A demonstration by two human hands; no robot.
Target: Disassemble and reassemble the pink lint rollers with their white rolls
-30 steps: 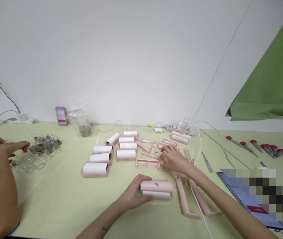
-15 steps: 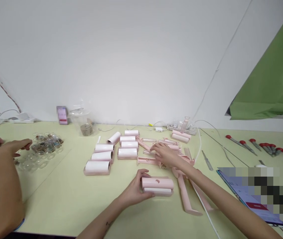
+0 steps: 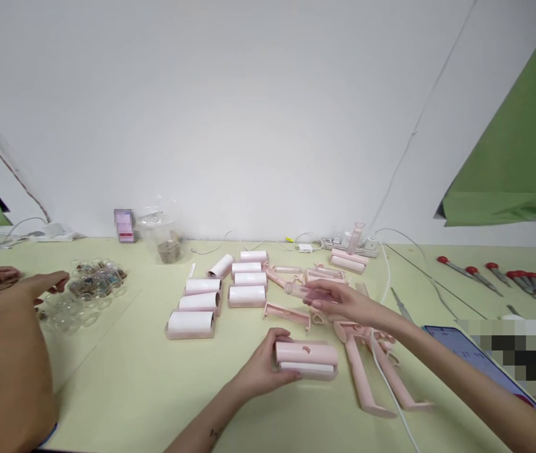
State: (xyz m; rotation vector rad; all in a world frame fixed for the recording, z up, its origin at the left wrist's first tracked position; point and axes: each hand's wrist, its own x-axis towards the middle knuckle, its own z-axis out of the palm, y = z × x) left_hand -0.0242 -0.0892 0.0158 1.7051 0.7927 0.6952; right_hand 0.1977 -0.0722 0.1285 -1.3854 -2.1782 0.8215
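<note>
My left hand (image 3: 268, 362) is wrapped round the left end of a pink lint roller (image 3: 306, 353), whose white roll shows below the pink cover. The lint roller is held close above the table. Farther back, my right hand (image 3: 331, 298) pinches a clear plastic tube (image 3: 295, 289) that points left, its right part hidden by my fingers. Just below that hand lies a pink handle frame (image 3: 287, 314), among other loose pink parts. To the left, several white paper rolls (image 3: 191, 322) sit in clear trays in two rough columns.
Pink handles (image 3: 363, 384) and a white cable (image 3: 393, 393) lie at the right. Beyond are a tablet (image 3: 466, 358) and red-ended tools (image 3: 497, 272). A power strip (image 3: 367, 250) stands by the wall. Another person's arm (image 3: 17, 352) is beside clear round pieces (image 3: 95, 280) at left.
My right hand has lifted the clear tube from among the pink parts. My left hand still holds the lint roller. The view has shifted slightly.
</note>
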